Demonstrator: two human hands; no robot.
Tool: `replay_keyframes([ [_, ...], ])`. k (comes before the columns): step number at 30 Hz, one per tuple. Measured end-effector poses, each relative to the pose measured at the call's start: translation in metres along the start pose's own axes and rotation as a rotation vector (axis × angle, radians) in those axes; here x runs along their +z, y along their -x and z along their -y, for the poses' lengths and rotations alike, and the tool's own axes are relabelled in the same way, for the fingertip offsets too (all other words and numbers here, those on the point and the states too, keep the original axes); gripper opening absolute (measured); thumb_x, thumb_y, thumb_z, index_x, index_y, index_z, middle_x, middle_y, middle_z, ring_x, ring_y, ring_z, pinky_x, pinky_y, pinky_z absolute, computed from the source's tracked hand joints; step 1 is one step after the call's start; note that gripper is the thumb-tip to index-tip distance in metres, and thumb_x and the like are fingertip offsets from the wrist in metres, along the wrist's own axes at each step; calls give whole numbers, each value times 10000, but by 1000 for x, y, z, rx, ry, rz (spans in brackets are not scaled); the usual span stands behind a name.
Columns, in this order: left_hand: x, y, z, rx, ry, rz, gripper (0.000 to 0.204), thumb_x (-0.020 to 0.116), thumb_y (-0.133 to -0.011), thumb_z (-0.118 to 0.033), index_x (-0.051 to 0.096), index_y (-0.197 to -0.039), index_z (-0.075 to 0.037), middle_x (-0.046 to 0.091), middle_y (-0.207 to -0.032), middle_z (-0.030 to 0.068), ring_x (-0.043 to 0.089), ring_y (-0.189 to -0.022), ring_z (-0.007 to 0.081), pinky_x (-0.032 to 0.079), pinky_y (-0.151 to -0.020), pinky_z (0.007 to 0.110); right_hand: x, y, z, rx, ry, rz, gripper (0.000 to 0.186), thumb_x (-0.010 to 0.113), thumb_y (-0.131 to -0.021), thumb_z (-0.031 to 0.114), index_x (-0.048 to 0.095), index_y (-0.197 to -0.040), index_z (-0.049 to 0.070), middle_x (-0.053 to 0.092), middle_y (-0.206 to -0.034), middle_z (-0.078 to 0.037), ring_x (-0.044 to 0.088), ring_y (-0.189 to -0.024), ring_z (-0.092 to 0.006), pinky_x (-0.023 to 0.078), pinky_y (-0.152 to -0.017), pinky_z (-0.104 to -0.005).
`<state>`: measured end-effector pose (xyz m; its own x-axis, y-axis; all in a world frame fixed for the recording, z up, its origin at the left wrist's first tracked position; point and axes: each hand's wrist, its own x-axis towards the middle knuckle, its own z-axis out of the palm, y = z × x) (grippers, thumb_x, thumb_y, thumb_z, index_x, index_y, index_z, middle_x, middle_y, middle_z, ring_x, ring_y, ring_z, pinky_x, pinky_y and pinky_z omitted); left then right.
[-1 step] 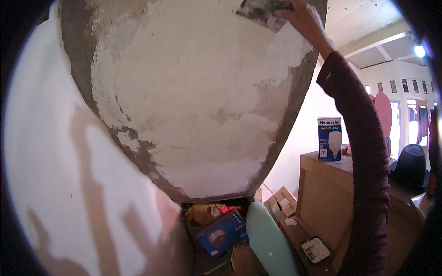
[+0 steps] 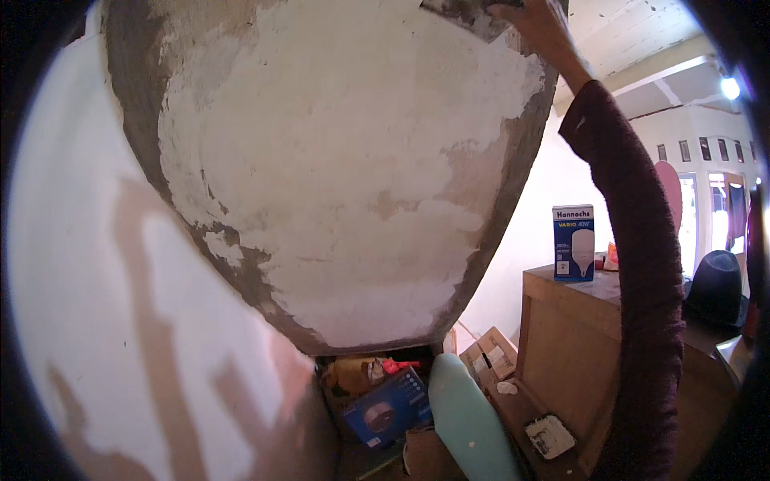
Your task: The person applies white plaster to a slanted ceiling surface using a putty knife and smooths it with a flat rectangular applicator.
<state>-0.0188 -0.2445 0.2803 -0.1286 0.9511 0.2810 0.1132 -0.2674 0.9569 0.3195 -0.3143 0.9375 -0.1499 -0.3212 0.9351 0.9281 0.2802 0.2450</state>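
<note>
My right hand [image 2: 547, 32] is raised at the top right, closed on a wide putty knife [image 2: 468, 14]. The knife's flat, putty-smeared blade lies against the upper part of a large slanted surface [image 2: 345, 160]. The top of the blade and its handle are partly cut off by the picture's edge. Pale filler covers most of the surface, with rough grey-brown patches along its borders. My sleeved right arm comes up along the right side. My left hand is out of the picture.
A wooden cabinet [image 2: 565, 337] at the right carries a blue bulb box [image 2: 573, 244]. Below stand a blue carton [image 2: 389, 409], a pale green rounded board [image 2: 469, 417], an open cardboard box [image 2: 491, 353] and a putty-covered tray [image 2: 550, 437]. A white wall [image 2: 88, 264] borders the left; a black hat [image 2: 716, 284] sits right.
My right hand and the putty knife have moved a little up and to the right along the surface. The things below have stayed put.
</note>
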Motion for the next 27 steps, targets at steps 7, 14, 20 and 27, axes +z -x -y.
replay_keyframes([
  [7,-3,-2,0,0,10,-24,339,622,-919,-167,512,-1178,20,642,-983,132,642,-853,207,508,-713,323,-8,14,-21,-227,168,-251,364,723,-847,285,607,-1105,56,698,-984,-166,682,-882,-318,522,-797,-400],
  [14,-7,1,3,-12,12,-29,330,608,-928,-175,518,-1178,21,641,-990,133,639,-867,210,504,-732,327,26,51,24,-79,-100,-5,346,740,-811,295,660,-983,6,698,-859,-146,678,-779,-258,512,-720,-369],
  [20,-9,1,3,-16,8,-28,323,597,-936,-181,522,-1177,22,641,-995,134,636,-878,212,501,-748,331,72,6,36,-162,-110,-35,447,761,-785,392,673,-906,-29,625,-718,-96,558,-638,-186,453,-628,-329],
  [27,-15,1,6,-11,9,-36,317,583,-946,-188,528,-1177,23,640,-1001,135,633,-892,215,497,-766,335,39,-29,-17,83,60,-115,492,768,-758,474,706,-885,2,668,-723,-114,640,-670,-205,501,-655,-384],
])
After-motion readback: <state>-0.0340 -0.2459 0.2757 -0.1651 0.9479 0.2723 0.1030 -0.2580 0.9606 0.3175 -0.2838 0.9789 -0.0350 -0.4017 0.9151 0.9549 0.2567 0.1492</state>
